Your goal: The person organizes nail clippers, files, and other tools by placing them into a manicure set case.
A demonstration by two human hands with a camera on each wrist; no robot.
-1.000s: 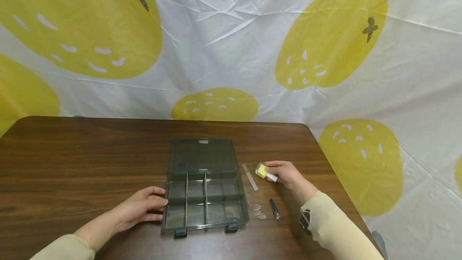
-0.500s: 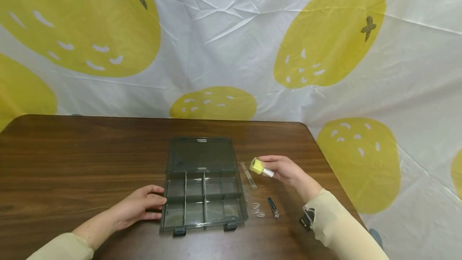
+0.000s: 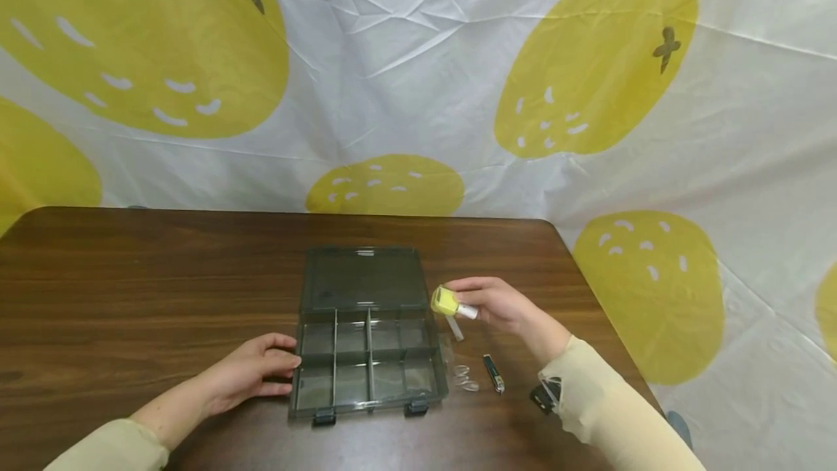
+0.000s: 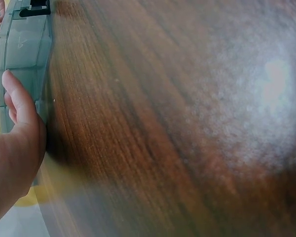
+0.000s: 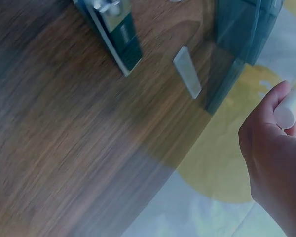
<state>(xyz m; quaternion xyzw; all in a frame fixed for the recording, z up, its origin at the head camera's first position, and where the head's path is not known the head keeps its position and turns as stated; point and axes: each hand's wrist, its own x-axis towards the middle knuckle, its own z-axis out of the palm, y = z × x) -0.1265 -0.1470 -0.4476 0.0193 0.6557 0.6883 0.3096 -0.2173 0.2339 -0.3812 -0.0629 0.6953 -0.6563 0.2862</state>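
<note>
My right hand (image 3: 500,305) pinches a yellow nail polish bottle (image 3: 446,302) with a white cap, held in the air beside the right edge of a grey see-through divided box (image 3: 369,408). In the right wrist view the cap (image 5: 287,111) sticks out of the grip, and most of the bottle is out of frame. The box lies with its lid (image 3: 363,278) folded back, and I see nothing in its compartments. My left hand (image 3: 245,371) rests against the box's left side, fingers loosely extended. A pale flat strip, perhaps a nail file (image 3: 455,329), lies partly hidden under the bottle.
Right of the box lie several small clear curved pieces (image 3: 464,378) and a nail clipper (image 3: 493,374). A dark object (image 3: 545,396) sits at the right wrist. The brown table (image 3: 163,275) ends at a fruit-patterned curtain (image 3: 405,93).
My right hand has lifted the nail polish bottle and carried it left, to the box's right edge. The left hand stays at the box.
</note>
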